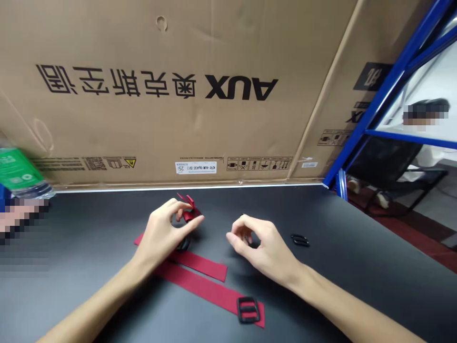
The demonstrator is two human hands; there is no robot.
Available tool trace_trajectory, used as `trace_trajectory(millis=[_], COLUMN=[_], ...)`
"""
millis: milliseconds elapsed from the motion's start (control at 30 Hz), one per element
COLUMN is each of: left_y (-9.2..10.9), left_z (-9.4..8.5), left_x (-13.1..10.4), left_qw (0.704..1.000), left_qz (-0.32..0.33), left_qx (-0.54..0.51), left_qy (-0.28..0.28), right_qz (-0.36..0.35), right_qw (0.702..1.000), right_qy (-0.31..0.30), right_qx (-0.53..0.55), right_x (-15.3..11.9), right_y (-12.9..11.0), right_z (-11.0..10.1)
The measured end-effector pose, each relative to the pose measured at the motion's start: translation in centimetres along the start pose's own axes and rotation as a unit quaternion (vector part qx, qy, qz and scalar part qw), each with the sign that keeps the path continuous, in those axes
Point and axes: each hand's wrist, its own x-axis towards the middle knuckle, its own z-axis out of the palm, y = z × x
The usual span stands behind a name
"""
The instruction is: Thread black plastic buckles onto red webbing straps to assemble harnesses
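The long strap [210, 287] is plain deep red; its square buckle [248, 309] is black; the shorter strap [205, 266] beyond it matches that red; the tabletop [342, 233] beneath it is plain black; behind it, the carton [143, 124] is brown with black lettering, a white label [196, 167] and a yellow triangle [130, 162]; left of it, the bottle's wrapper [17, 167] is green with white marks; right of it, the frame [379, 95] is blue.

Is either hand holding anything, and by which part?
Whether the left hand grips the red bundle cannot be told; the right hand shows nothing held.
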Motion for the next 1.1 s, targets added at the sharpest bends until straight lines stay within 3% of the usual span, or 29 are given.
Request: trace_trajectory(millis=[100, 200, 267, 333, 400, 533, 633, 867, 1000, 1100], left_y=[-1.1, -2.1, -2.3, -2.0, -1.2, 0.2, 0.4, -0.5, -0.3, 0.4], left_z=[-0.8, -0.9, -0.9, -0.8, -0.7, 0.1, 1.1, 1.7, 1.5, 1.1], left_x=[1.1, 1.5, 1.5, 1.2, 0.7, -0.7, -1.4, -1.8, -1.7, -1.6], left_qw=[0.993, 0.984, 0.983, 0.986, 0.991, 0.966, 0.943, 0.966, 0.978, 0.984], left_qz=[-0.110, -0.175, -0.151, -0.071, 0.036, 0.229, 0.253, 0.172, 0.139, 0.152], left_qx=[-0.021, 0.007, 0.034, 0.056, 0.067, 0.088, 0.121, 0.082, 0.002, -0.039], left_qy=[-0.023, 0.030, 0.098, 0.138, 0.114, -0.088, -0.177, -0.173, -0.158, -0.084], right_qz=[-0.038, -0.098, -0.097, -0.077, -0.057, -0.067, -0.076, 0.017, 0.012, -0.008], right_qw=[0.990, 0.968, 0.962, 0.961, 0.962, 0.970, 0.973, 0.960, 0.970, 0.987], right_qy=[-0.129, -0.221, -0.243, -0.251, -0.250, -0.208, -0.167, -0.017, -0.063, -0.082], right_qx=[-0.027, -0.064, -0.076, -0.086, -0.091, -0.105, -0.139, -0.278, -0.237, -0.137], right_x=[-0.2, -0.6, -0.7, -0.7, -0.5, 0.0, 0.3, 0.5, 0.4, 0.5], right_y=[0.0, -0.1, 0.0, 0.1, 0.3, 0.8, 1.2, 3.1, 3.4, 2.5], right_z=[-0.1, 0.3, 0.5, 0.4, 0.1, -0.6, -0.7, -1.2, -1.1, -0.8])
